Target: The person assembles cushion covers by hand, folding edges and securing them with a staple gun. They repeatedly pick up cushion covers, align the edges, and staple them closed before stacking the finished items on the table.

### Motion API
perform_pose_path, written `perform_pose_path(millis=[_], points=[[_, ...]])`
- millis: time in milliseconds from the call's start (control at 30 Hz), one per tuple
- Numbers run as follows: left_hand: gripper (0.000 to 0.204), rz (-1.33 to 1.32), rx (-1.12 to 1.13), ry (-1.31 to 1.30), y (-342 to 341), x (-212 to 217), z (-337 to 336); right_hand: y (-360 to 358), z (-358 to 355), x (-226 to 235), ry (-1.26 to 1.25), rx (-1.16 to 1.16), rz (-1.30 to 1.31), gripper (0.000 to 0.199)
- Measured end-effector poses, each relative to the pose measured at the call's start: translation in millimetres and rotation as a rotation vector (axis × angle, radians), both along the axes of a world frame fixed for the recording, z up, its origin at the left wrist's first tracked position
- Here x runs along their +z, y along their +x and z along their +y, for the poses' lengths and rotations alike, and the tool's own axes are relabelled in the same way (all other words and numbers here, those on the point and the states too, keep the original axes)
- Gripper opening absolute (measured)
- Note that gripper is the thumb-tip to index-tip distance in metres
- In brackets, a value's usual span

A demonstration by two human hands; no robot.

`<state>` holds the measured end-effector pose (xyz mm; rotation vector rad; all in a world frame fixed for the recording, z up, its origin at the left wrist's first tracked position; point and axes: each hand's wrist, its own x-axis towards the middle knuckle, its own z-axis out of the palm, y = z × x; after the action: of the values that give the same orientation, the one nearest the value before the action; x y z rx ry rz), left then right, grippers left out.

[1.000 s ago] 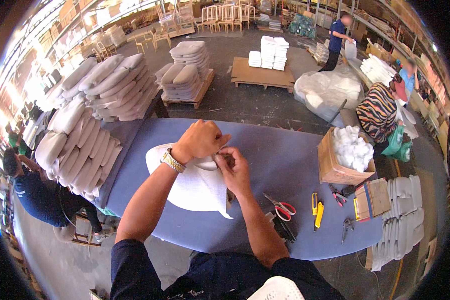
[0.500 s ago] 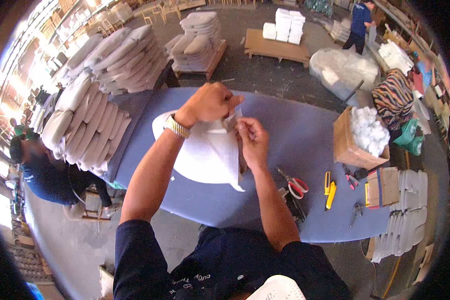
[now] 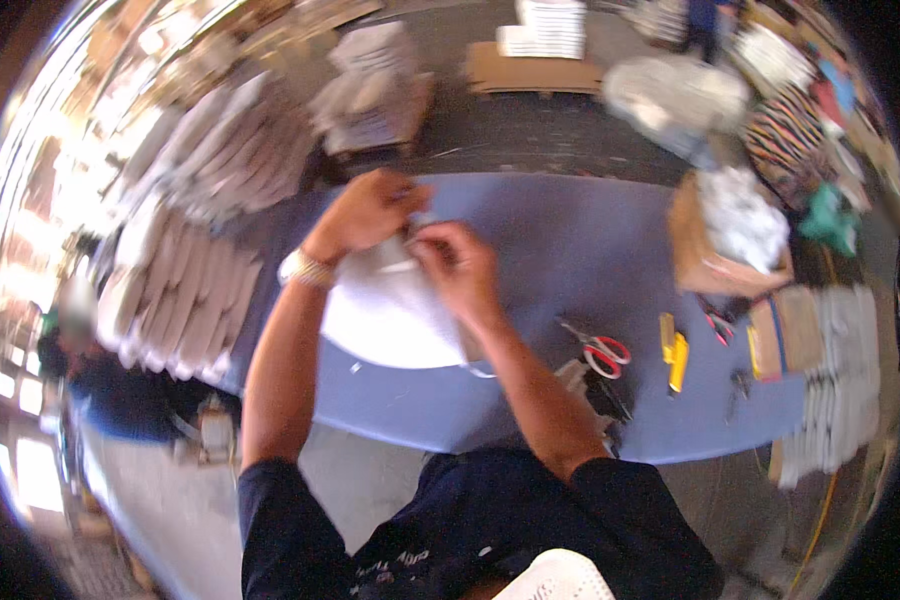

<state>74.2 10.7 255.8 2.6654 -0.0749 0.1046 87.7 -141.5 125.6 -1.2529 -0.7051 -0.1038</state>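
Note:
A white fabric piece (image 3: 390, 325) with a curved lower edge lies on the blue-covered table (image 3: 560, 240) in front of me. My left hand (image 3: 370, 208), with a metal-band watch on its wrist, is closed over the far edge of the fabric. Close beside it, my right hand (image 3: 458, 265) pinches the same edge, fingertips nearly touching the left hand's. Motion blur and the fingers hide the exact spot they grip. Right of my right forearm lie red-handled scissors (image 3: 605, 357), partly over dark items.
A yellow utility knife (image 3: 676, 360) and red-handled pliers (image 3: 718, 322) lie to the right. A cardboard box (image 3: 692, 240) of white stuffing stands at the right edge. Stacked cushions (image 3: 175, 290) rise on the left, near a seated person (image 3: 120, 390). Another person (image 3: 708, 30) stands far right.
Both hands have shifted left in the picture together with the fabric, staying close at its far edge. The whole view has also shifted and blurred.

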Motion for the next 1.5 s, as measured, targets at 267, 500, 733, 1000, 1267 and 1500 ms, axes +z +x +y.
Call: perform_pose_path(millis=[267,500,733,1000,1267,1500], points=[[0.036,-0.302,-0.02,0.152,14.1,-27.5,-5.2,-32.7,-21.0,-15.2,-0.023,-0.107,-0.121,0.022],[0.039,-0.463,0.381,0.615,31.6,-50.7,-35.9,-21.5,-111.6,-96.0,-0.385,-0.167,-0.084,0.016],[0.041,-0.533,0.356,0.749,48.8,-74.6,-2.4,-102.5,-200.0,-210.2,-0.74,-0.209,0.201,0.022],[0.044,-0.619,0.147,0.511,23.6,-57.5,-9.0,-170.0,-176.1,-214.6,-0.995,-0.04,0.498,0.036],[0.04,-0.821,-0.39,0.16,-93.0,-49.0,-0.5,-185.6,-82.6,-165.6,-0.89,-0.305,0.185,0.117],[0.037,-0.843,-0.533,0.047,-141.8,-38.3,45.6,-208.8,1.1,-159.8,-0.516,0.174,0.144,0.114]])
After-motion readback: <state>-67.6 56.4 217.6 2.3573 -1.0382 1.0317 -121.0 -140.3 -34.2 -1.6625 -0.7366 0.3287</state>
